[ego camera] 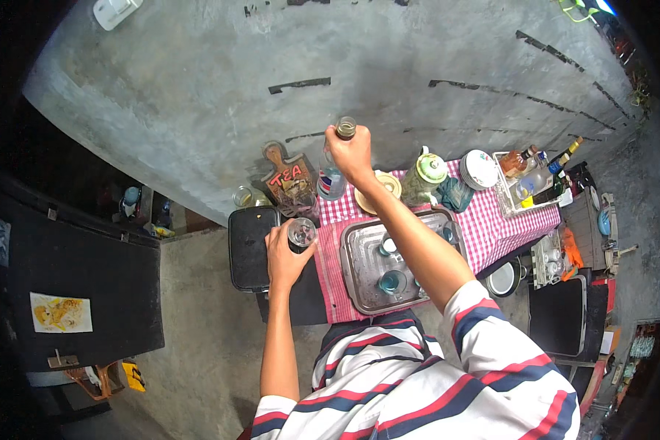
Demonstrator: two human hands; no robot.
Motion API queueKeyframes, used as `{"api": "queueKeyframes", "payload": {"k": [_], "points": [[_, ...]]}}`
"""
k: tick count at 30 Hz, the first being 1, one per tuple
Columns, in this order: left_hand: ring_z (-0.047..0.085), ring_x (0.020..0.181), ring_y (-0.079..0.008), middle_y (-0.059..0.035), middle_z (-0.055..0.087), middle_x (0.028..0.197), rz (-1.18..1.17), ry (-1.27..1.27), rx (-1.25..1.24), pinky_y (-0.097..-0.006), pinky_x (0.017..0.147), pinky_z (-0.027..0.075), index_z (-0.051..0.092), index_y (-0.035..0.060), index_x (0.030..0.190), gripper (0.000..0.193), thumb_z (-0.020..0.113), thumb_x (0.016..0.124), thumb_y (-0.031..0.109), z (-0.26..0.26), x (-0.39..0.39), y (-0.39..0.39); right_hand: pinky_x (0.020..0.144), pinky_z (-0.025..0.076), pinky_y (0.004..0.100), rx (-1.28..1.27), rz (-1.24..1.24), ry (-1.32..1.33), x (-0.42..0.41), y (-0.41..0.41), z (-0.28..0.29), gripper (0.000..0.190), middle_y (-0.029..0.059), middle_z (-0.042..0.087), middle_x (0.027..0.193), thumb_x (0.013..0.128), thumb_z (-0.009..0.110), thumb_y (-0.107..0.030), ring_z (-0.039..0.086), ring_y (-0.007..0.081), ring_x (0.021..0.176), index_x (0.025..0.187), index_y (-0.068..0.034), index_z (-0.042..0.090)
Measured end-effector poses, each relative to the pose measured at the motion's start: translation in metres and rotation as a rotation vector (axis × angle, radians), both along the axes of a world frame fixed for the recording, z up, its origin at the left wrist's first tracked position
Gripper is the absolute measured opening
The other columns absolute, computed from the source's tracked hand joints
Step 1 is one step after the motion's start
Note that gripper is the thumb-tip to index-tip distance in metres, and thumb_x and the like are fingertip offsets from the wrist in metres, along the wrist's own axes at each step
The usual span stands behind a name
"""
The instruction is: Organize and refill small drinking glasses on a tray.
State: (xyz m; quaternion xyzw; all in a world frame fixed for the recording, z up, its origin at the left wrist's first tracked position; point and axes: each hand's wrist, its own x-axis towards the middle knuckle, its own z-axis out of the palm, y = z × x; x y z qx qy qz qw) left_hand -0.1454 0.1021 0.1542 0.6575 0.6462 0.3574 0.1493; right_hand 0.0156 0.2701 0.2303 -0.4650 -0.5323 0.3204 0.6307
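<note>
My left hand is wrapped around a clear drinking glass, above the edge of a black lidded box. My right hand, raised near the wall, grips a glass vessel with an open round mouth. Directly below that hand shows a clear bottle with a red and blue label; whether both are one piece I cannot tell. Under my right forearm lies a metal tray, wet inside. It bears several glasses, among them a bluish glass and another glass.
Behind the tray stand a cream round lid, a green-lidded pitcher and stacked plates. A white basket holds several bottles. At left are a wooden board with lettering and a glass jar. A concrete wall rises behind.
</note>
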Motion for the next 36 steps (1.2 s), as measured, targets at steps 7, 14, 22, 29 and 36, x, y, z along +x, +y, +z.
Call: {"api": "queueKeyframes", "payload": {"k": [7, 14, 22, 29, 36], "points": [[0.054, 0.099, -0.0349, -0.0147, 0.060, 0.102, -0.041, 0.008, 0.079, -0.0449, 0.088, 0.043, 0.059, 0.0043, 0.117, 0.059, 0.082, 0.068, 0.028, -0.004, 0.001, 0.000, 0.046, 0.043, 0.0285, 0.109, 0.208, 0.029, 0.027, -0.028, 0.110, 0.029, 0.0038, 0.055, 0.048, 0.081, 0.061, -0.011, 0.054, 0.0104, 0.045, 0.054, 0.000, 0.056], [0.050, 0.105, -0.0347, -0.0147, 0.057, 0.106, -0.039, -0.042, 0.011, -0.0446, 0.091, 0.042, 0.058, 0.0048, 0.119, 0.061, 0.082, 0.070, 0.033, -0.006, 0.000, -0.003, 0.046, 0.041, 0.0279, 0.155, 0.407, 0.071, 0.063, -0.080, 0.202, 0.026, 0.0032, 0.055, 0.050, 0.081, 0.057, -0.006, 0.053, 0.0096, 0.046, 0.056, -0.001, 0.055], [0.051, 0.104, -0.0334, -0.0128, 0.058, 0.108, -0.046, -0.136, 0.000, -0.0440, 0.091, 0.041, 0.058, 0.0068, 0.116, 0.058, 0.082, 0.069, 0.032, 0.003, 0.003, -0.001, 0.045, 0.036, 0.0285, 0.287, 0.408, -0.173, 0.104, -0.134, 0.265, 0.023, 0.0018, 0.047, 0.048, 0.078, 0.060, -0.006, 0.042, 0.0056, 0.047, 0.057, -0.001, 0.051], [0.051, 0.100, -0.0306, -0.0111, 0.058, 0.103, -0.034, -0.082, 0.116, -0.0432, 0.090, 0.040, 0.058, 0.0074, 0.109, 0.052, 0.080, 0.068, 0.031, 0.084, 0.044, -0.006, 0.045, 0.035, 0.0330, 0.357, 0.366, -0.526, 0.140, -0.163, 0.292, 0.024, 0.0100, 0.043, 0.047, 0.072, 0.064, -0.009, 0.037, 0.0091, 0.047, 0.057, 0.003, 0.050], [0.051, 0.087, -0.0294, -0.0091, 0.059, 0.086, -0.225, -0.201, 0.366, -0.0429, 0.080, 0.043, 0.056, 0.0040, 0.099, 0.054, 0.080, 0.060, 0.031, 0.217, 0.100, -0.028, 0.055, 0.047, 0.0388, 0.135, 0.483, -0.783, 0.178, -0.180, 0.306, 0.021, 0.0203, 0.058, 0.059, 0.074, 0.069, -0.015, 0.059, 0.0299, 0.051, 0.070, 0.005, 0.062]]}}
